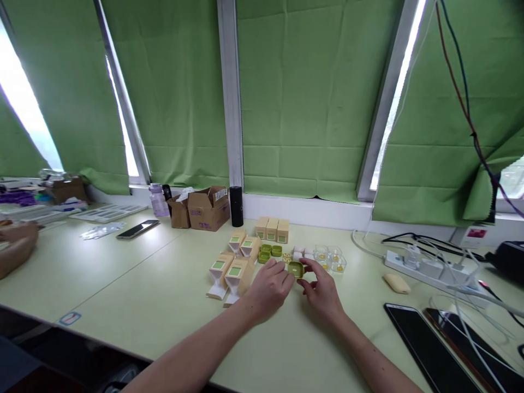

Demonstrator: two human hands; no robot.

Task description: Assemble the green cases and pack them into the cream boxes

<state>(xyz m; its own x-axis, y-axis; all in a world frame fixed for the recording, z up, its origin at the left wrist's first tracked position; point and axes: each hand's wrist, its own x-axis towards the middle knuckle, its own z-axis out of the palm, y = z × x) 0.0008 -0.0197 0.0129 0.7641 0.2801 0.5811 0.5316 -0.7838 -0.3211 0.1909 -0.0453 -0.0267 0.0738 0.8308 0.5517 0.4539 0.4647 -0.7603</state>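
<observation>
A small olive-green square dish (296, 269) is held up above the table between the thumb and fingers of my right hand (323, 286), which grips its right side. At the dish's left edge is my left hand (270, 285), its fingers curled and pressed together; whatever they hold is hidden. Several more green square dishes (265, 250) lie just beyond my hands. Beside them are small yellow pieces (287, 256), white-and-pink pieces (303, 252) and clear round cups (334, 254) with yellow bits inside. Open kraft boxes (239, 273) with green labels stand left of my left hand.
Kraft boxes (272, 229) line up at the back, near a black cylinder (236, 206) and a cardboard carton (208, 210). Right lie a power strip (429, 270) with cables, a beige oval object (396, 283) and a phone (426, 344). Another person's hand (18, 245) is far left.
</observation>
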